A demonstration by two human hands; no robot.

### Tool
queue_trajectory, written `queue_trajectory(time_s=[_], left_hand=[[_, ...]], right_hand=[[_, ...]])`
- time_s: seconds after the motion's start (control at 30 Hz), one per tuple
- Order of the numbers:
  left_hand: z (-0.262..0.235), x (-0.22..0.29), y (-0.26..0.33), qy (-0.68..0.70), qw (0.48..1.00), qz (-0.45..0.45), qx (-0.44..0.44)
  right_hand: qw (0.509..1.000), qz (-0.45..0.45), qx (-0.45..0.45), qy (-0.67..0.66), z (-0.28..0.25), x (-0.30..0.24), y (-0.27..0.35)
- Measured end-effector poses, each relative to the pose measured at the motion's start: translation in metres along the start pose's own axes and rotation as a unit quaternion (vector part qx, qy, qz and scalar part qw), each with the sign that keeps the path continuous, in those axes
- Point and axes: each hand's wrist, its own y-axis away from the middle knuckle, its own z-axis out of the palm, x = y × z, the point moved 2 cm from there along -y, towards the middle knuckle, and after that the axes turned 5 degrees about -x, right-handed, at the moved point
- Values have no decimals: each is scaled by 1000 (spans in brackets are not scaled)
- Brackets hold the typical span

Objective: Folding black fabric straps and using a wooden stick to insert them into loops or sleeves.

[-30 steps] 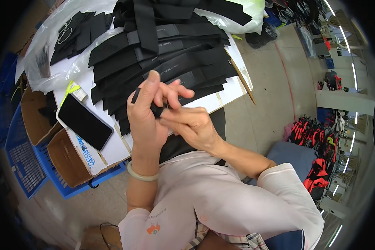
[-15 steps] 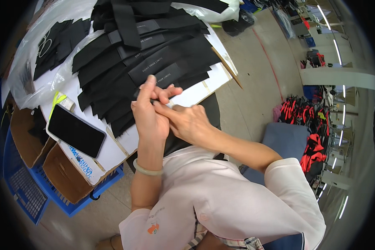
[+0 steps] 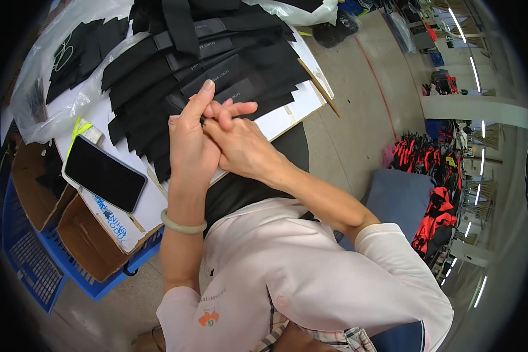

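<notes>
My left hand [image 3: 190, 138] and my right hand [image 3: 243, 146] are pressed together above the near edge of the fabric pile. The left thumb points up and away, while its other fingers bend over the fingers of the right hand. A small dark bit [image 3: 203, 120] shows where they meet; what it is I cannot make out. The right fingertips are mostly hidden in the left palm. Just beyond lie black fabric strips [image 3: 152, 111], overlapped in a fanned stack, several with shiny printed panels. A pale bangle [image 3: 183, 223] circles my left wrist.
On the white tabletop [image 3: 276, 124] rests a black-screened phone [image 3: 105, 174]. Clear plastic [image 3: 29, 111] lies at the left, above brown cartons [image 3: 97, 243] and a blue crate [image 3: 38, 264]. A pointed wooden stick [image 3: 320, 88] juts over the right edge. Black-and-red garments [image 3: 434, 217] lie farther right.
Both hands, still joined, have moved left and slightly away from me, and my left forearm has shifted left. The fabric pile and phone look nearly unmoved.
</notes>
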Motion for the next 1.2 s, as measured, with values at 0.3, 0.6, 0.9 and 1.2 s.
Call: queue_trajectory(time_s=[0.3,0.6,0.9,1.2], left_hand=[[21,-16,1,-22,999,8,49],[9,47,-19,208,975,27,72],[52,3,-46,280,949,-141,27],[37,25,-58,278,952,-95,83]], right_hand=[[994,-62,58,62,-16,6,9],[961,26,264,-74,-90,55,25],[908,242,287,186,-88,208,127],[939,231,158,-200,-118,99,201]])
